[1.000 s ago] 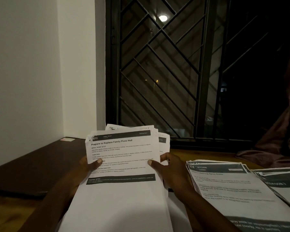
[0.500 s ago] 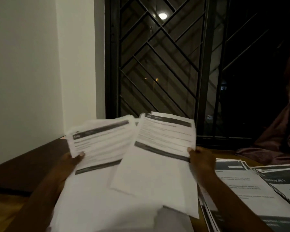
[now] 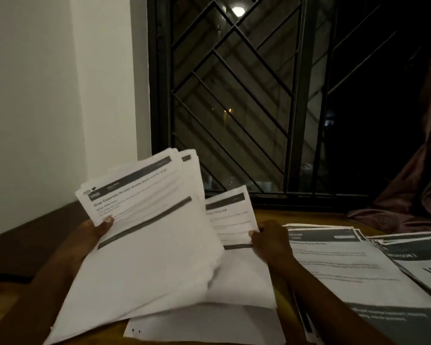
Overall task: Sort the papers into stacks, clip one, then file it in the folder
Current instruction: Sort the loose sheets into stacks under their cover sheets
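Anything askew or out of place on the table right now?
The far-right stack lies rotated against the kitchen stack beside it, its sheets splayed. The bundle in the left hand is fanned, edges uneven. Nothing looks torn or spilled.

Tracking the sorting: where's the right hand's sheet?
Head view, centre: the sheet, in the right hand, is between the left hand's bundle and the kitchen stack.

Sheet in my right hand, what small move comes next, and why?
Probably lower it onto the white paper beneath and let go: the right hand pinches that sheet just above it, left of the kitchen stack, while the left hand holds the bundle.
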Demonstrator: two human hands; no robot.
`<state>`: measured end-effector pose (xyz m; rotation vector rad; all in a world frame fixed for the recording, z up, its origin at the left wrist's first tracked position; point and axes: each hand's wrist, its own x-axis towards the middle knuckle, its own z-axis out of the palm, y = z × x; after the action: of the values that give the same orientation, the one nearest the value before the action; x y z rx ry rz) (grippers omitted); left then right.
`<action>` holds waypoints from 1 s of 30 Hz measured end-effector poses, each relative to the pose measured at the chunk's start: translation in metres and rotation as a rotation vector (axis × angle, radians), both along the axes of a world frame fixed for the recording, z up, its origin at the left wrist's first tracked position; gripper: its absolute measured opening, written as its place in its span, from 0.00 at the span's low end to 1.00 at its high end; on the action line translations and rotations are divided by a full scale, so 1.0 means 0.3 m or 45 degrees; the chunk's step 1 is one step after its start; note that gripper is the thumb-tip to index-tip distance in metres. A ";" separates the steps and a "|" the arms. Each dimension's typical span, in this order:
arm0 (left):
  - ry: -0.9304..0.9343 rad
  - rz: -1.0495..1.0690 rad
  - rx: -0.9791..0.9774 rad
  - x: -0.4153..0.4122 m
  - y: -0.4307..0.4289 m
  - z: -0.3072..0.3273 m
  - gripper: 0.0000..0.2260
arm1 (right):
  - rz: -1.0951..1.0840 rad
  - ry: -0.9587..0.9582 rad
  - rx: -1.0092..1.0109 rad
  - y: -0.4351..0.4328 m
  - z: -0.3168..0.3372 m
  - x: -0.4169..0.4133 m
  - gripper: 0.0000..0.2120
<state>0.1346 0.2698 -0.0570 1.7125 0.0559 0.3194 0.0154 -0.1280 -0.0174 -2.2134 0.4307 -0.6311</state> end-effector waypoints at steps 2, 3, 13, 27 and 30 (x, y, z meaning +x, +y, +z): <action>-0.019 -0.165 -0.082 -0.211 -0.169 0.134 0.12 | 0.072 0.149 -0.117 0.016 -0.028 0.001 0.10; -0.012 -0.256 -0.127 -0.244 -0.202 0.154 0.09 | 0.090 0.200 -0.127 0.019 -0.041 0.000 0.11; 0.090 -0.467 -0.483 -0.254 -0.274 0.152 0.07 | 0.277 -0.209 0.269 0.041 0.037 -0.058 0.13; 0.114 -0.606 -0.635 -0.283 -0.292 0.153 0.10 | 0.590 -0.234 0.796 0.111 0.066 -0.091 0.07; 0.142 -0.617 -0.684 -0.280 -0.281 0.146 0.21 | 0.533 -0.302 0.852 0.082 0.070 -0.086 0.10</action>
<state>0.0507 0.1855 -0.0132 1.1596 -0.1769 -0.1467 -0.0105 -0.1034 0.0036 -1.5018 0.0310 -0.4296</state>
